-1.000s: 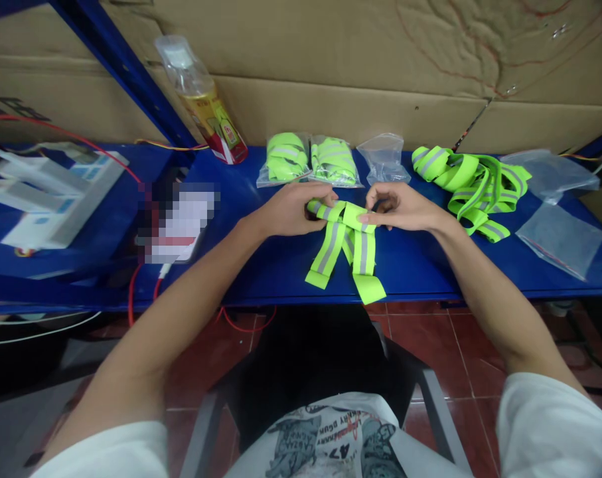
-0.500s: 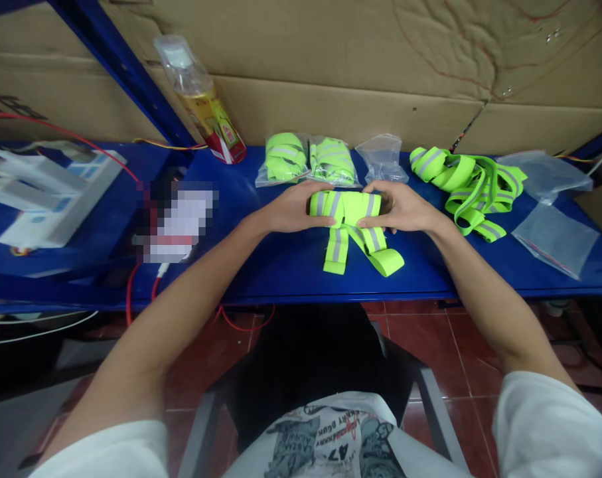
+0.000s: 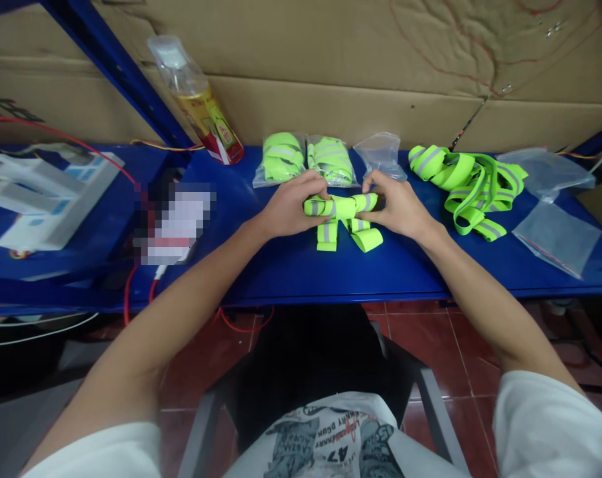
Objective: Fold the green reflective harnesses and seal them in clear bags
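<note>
A neon-yellow reflective strap with a grey stripe lies partly rolled on the blue shelf. My left hand grips the left end of the roll with curled fingers. Closed on the roll's right end is my right hand. Two short loose tails of the strap lie on the shelf just below the roll. Behind my hands sit two clear bags with folded straps and one flat clear bag.
A pile of loose neon straps lies to the right, with more clear bags beyond it. A plastic bottle leans against the cardboard wall. White boxes and red wires sit at the left. Red tiled floor shows below the shelf edge.
The strap's hanging tails have grown much shorter as both hands rolled it up. The roll and my hands have shifted slightly away from me.
</note>
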Demonstrator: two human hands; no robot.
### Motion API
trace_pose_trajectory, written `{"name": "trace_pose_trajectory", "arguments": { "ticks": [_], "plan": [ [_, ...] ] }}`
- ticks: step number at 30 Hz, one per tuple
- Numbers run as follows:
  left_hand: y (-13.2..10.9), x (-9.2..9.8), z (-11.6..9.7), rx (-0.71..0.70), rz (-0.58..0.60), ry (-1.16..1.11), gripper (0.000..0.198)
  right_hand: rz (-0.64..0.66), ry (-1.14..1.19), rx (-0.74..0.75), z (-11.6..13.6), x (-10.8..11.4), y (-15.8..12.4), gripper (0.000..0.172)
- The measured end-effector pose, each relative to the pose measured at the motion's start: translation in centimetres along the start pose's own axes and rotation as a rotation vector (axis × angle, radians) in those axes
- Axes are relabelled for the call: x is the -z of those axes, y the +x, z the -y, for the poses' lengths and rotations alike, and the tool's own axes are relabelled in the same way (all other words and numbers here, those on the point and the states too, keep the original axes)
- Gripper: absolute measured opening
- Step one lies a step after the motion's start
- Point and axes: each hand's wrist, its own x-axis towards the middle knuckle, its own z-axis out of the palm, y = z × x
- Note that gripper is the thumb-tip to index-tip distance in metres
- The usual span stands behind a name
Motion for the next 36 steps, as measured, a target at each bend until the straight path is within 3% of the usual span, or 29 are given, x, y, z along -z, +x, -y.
{"name": "trace_pose_trajectory", "arguments": {
  "ticks": [3,8,13,17,21,26,31,33,36],
  "plan": [
    [0.0,-0.1,0.0,-0.002,0.022,-0.017,0.026,0.089,-0.049,0.023,0.2,0.5,-0.1,0.045],
    [0.0,0.4,-0.7,-0.025,0.084,0.054,0.014,0.309,0.189,-0.078,0.1,1.9,0.0,0.069],
    [0.2,1.7,-0.7,-0.017,0.174,-0.066,0.019,0.364,0.224,-0.054,0.1,2.1,0.1,0.057],
    [0.2,3.0,-0.7,0.107,0.305,-0.260,0.034,0.412,0.200,-0.038,0.1,1.7,0.0,0.056],
    [0.1,2.6,-0.4,0.158,0.262,-0.313,0.037,0.339,0.132,-0.009,0.1,1.3,-0.1,0.065],
    [0.0,0.8,1.0,0.223,0.124,-0.354,0.071,0.217,0.104,0.003,0.1,1.0,-0.4,0.078],
    [0.1,0.5,1.4,0.186,0.081,-0.209,0.073,0.134,0.207,-0.055,0.0,-0.1,-0.4,0.092],
    [0.1,0.6,1.3,0.181,0.051,-0.185,0.069,0.063,0.173,-0.040,-0.1,-0.6,-0.2,0.091],
    [0.0,0.6,1.2,0.148,0.014,-0.184,0.065,-0.010,0.066,0.021,-0.4,-1.1,0.1,0.076]
  ]
}}
